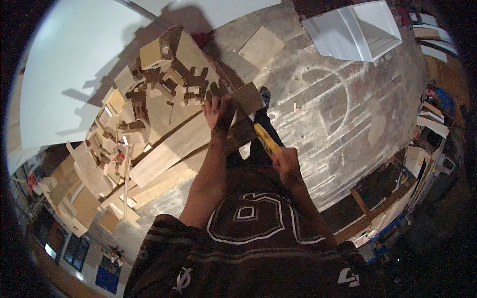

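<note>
My left hand (216, 113) lies on a long wooden board (171, 149), fingers spread over it near its far end. That end (250, 98) juts out to the right, above the floor by my foot. In my right hand (286, 163) is a handsaw with a yellow handle (267, 139), gripped just right of the board. Its thin blade appears nearly edge-on, running up and left to the board; I cannot tell how deep it sits in the wood.
Several wood offcuts (164, 88) and small blocks cover the worktop on the left. A flat wooden panel (262, 47) lies on the floor ahead. At the far right stands a white open box-shaped cabinet (355, 31). Wood lengths (365, 201) are stacked at the lower right.
</note>
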Motion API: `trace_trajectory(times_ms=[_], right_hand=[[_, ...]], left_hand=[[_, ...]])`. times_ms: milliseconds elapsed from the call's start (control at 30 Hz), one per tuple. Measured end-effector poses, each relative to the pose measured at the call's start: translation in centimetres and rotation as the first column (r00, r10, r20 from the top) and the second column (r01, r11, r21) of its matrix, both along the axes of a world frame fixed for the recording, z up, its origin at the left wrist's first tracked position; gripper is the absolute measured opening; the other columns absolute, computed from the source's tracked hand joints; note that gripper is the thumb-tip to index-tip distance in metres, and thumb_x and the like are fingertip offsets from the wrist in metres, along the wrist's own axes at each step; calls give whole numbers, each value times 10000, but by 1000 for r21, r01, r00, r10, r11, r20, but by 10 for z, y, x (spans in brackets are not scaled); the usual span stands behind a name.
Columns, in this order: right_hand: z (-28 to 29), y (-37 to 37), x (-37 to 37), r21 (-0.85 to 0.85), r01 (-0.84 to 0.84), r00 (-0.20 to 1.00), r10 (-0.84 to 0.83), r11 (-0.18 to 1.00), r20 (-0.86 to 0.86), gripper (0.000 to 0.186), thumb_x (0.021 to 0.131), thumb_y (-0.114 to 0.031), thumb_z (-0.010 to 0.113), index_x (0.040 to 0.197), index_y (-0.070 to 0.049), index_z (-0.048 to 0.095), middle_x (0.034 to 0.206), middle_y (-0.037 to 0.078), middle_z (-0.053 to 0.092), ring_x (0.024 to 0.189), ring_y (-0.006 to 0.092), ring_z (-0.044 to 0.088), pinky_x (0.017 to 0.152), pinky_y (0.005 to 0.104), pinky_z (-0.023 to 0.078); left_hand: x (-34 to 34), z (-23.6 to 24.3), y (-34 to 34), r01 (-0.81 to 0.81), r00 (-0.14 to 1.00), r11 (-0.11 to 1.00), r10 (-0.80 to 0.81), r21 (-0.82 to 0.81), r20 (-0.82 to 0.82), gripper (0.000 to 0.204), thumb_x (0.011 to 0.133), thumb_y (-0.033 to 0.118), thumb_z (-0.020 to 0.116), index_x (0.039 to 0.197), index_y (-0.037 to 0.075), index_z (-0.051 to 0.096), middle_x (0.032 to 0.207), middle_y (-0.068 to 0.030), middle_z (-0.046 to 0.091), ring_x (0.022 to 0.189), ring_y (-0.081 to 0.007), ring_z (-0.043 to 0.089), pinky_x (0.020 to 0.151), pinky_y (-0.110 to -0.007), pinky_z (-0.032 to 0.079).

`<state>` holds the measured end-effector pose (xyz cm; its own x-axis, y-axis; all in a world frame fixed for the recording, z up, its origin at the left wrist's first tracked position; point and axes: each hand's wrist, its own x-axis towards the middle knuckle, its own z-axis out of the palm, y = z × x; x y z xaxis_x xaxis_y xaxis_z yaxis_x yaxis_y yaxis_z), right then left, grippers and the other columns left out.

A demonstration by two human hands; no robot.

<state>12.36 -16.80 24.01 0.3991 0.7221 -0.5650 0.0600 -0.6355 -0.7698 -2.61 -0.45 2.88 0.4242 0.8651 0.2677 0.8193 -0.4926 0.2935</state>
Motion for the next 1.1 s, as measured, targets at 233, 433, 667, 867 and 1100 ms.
trace_trajectory(times_ms=[233,433,667,867,1100], right_hand=[[14,-10,7,-88,39,979,-56,995,-198,440,913,-360,510,585,-74,441,514,46,445,471,172,435,464,347,319],[2,-2,-2,33,-186,978,182,982,104,361,916,-236,463,592,-77,446,538,87,448,458,217,437,473,360,335],[31,21,3,-51,-39,995,34,998,-92,393,919,-305,499,621,-50,461,549,27,448,492,126,410,471,328,325],[134,-3,23,-146,-6,984,-20,989,-176,435,934,-383,583,717,-7,551,563,15,481,533,106,433,476,328,351],[157,-10,63,140,198,939,-228,970,259,283,845,-268,785,900,-12,680,785,37,656,710,128,596,651,295,503]], left_hand=[[1,5,-2,-14,1000,998,15,-58,12,216,816,279,707,1025,234,673,938,-84,558,898,-353,529,810,-505,422],[3,13,-3,-34,999,998,33,-49,-38,179,821,259,701,993,218,675,935,-84,558,891,-345,528,811,-484,421],[5,14,0,-12,1000,1000,13,-13,23,176,811,253,703,971,193,661,934,-75,553,903,-342,528,763,-477,423],[-3,1,-1,5,1000,1000,-5,-18,4,232,812,236,686,1034,177,662,958,-106,551,926,-353,529,762,-483,424],[-3,1,-4,1,1000,996,-2,-84,-19,310,799,260,700,1096,191,641,1009,-117,540,979,-368,527,828,-511,431]])
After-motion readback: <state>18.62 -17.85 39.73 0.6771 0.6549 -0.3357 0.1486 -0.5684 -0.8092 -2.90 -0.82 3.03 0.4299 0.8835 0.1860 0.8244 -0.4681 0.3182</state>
